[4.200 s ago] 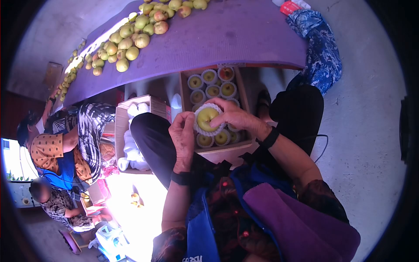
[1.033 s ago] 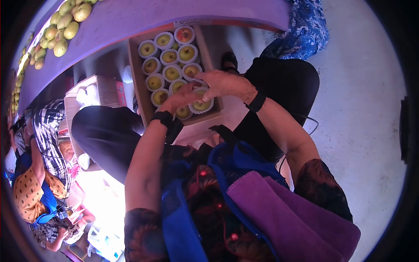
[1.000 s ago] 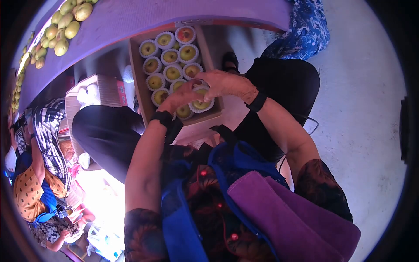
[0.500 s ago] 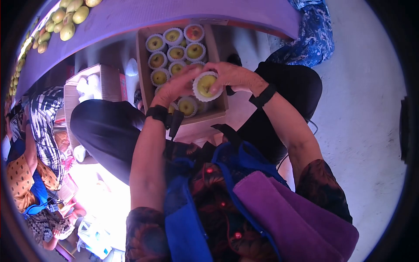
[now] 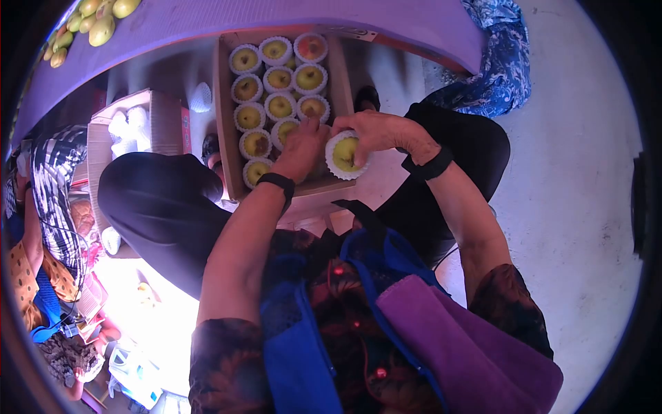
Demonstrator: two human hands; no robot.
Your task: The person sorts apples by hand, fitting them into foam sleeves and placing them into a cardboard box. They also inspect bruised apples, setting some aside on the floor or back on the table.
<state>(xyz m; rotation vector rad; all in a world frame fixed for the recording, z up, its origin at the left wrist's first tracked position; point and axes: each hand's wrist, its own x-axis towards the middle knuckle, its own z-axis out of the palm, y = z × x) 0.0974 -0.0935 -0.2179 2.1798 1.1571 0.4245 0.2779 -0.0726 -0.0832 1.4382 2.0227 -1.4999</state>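
My right hand [image 5: 376,134] is closed around a yellow-green, apple-like fruit [image 5: 345,154] in a ruffled white foam cup, above the near right corner of an open cardboard box [image 5: 338,76]. My left hand [image 5: 301,150] reaches down into the box among the cupped fruit, fingers bent and partly hidden; I cannot make out whether they grip anything. A cupped fruit [image 5: 283,131] lies right by its fingers, and another cupped fruit [image 5: 257,171] sits left of its wrist. Rows of the same fruit fill the far part of the box, including a redder fruit [image 5: 311,47].
A purple-covered table [image 5: 276,17] curves above the box, with loose fruit [image 5: 101,30] at its left end. A second carton [image 5: 165,124] with white foam pieces stands left of my knee. Another person [image 5: 58,207] is at the far left. Blue patterned cloth [image 5: 507,62] hangs at right.
My left hand has lowered into the box, away from the cupped fruit in my right hand. The right hand has moved slightly right and down with that fruit. The view has shifted a little.
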